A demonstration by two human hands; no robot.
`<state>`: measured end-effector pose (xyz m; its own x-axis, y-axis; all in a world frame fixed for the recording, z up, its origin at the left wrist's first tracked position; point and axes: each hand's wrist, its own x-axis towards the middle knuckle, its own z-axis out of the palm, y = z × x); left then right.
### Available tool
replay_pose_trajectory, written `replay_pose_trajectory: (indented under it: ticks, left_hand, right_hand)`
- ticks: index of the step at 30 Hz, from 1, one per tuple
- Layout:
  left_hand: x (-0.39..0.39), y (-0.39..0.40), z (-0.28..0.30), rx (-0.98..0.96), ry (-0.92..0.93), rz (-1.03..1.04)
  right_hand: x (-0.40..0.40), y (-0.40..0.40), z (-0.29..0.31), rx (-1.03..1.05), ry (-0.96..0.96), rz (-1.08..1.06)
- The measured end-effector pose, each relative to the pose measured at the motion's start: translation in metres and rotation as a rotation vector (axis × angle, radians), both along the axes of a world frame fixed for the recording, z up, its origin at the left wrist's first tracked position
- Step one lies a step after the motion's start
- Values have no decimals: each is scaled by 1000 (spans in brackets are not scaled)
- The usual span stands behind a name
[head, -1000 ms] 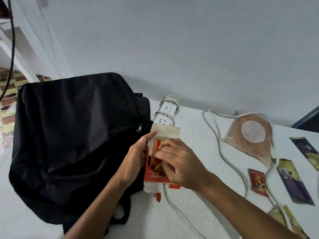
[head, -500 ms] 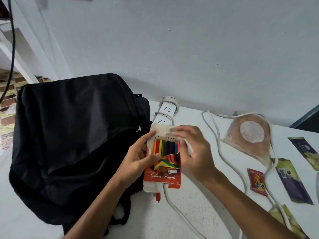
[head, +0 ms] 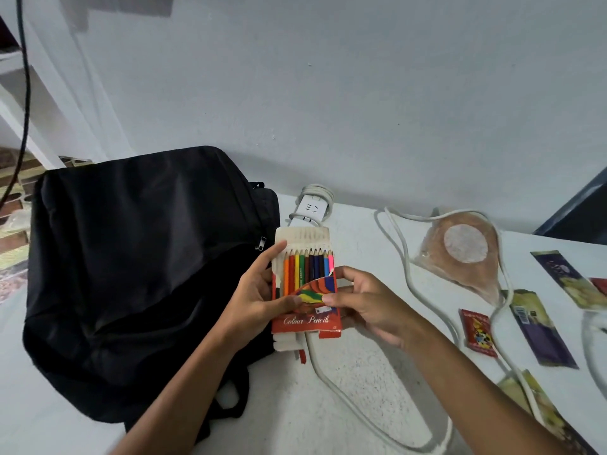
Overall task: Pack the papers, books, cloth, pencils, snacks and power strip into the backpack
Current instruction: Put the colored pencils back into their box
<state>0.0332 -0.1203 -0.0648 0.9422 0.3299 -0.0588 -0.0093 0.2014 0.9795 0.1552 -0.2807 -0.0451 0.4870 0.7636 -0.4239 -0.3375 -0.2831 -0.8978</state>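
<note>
An orange box of colour pencils is held upright over the table, its flap open and the pencil tips showing. My left hand grips its left side, thumb on the front. My right hand pinches the box's right edge. The black backpack lies just to the left. A white power strip lies behind the box, and its cord loops across the table. Snack packets lie at the right.
A clear bag with a round pastry sits at the back right by the wall. Purple and yellow snack wrappers lie along the right edge. A black cable hangs at the far left. The table's white top runs under my arms.
My right hand moved from covering the pencils, up to the flap, then down to the box's right edge. The box now sits higher with its pencil tips uncovered.
</note>
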Motion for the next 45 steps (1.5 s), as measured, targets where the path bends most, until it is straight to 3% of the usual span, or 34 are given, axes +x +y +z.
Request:
replay_pose_trajectory:
  ticks: [3, 6, 13, 16, 19, 25, 29, 31, 38, 41, 45]
  left_hand:
    - [1, -1, 4, -18, -13, 11]
    - [1, -5, 11, -14, -28, 3]
    - [-20, -11, 35, 322, 75, 75]
    - [-45, -9, 46, 336, 137, 159]
    - [-70, -20, 53, 367, 201, 104]
    - [-95, -31, 52, 150, 157, 125]
    - [-115, -27, 51, 104, 211, 0]
    - [-122, -25, 51, 73, 213, -57]
    - [-125, -13, 61, 220, 250, -128]
    - [-117, -2, 68, 305, 255, -145]
    - [-103, 16, 78, 444, 331, -204]
  right_hand:
    - [-3, -3, -1, 35, 56, 54]
    - [-6, -4, -3, 89, 67, -26]
    - [-20, -3, 12, 234, 109, -55]
    - [-31, -3, 19, 253, 91, -37]
    - [-43, -3, 24, 287, 102, -33]
    - [-67, -10, 29, 308, -21, 18]
    - [-58, -18, 33, 399, 315, -21]
    - [-52, -21, 30, 372, 361, -1]
    - [-52, -18, 30, 283, 108, 213]
    - [-44, -14, 39, 140, -46, 319]
    - [-41, -5, 37, 69, 0, 453]
